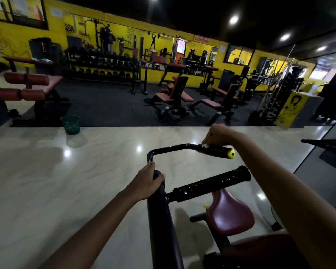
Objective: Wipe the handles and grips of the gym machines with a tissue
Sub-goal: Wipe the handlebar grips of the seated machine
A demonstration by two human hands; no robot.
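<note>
The tissue (204,145) is a small white wad pinched under the right hand (218,135), pressed on the inner end of the black handle (214,150), where the foam sleeve meets the bare bar (171,148). The right grip is clamped on the tissue, fingers curled down over it and the handle. A yellow cap (231,153) closes the handle's outer end, just beside that hand. The bar runs left from the handle and bends down to the post (163,216). The left hand (148,181) wraps the top of the post, its grip closed round it, thumb over the rounded end. A second black handle (211,184) sticks out to the right below, with a maroon seat (229,214) under it. The floor (66,191) is pale glossy marble; a green bin (71,124) stands at its far edge, next to dark mats. Benches (173,98) and a dumbbell rack (103,66) stand beyond, against yellow walls.
</note>
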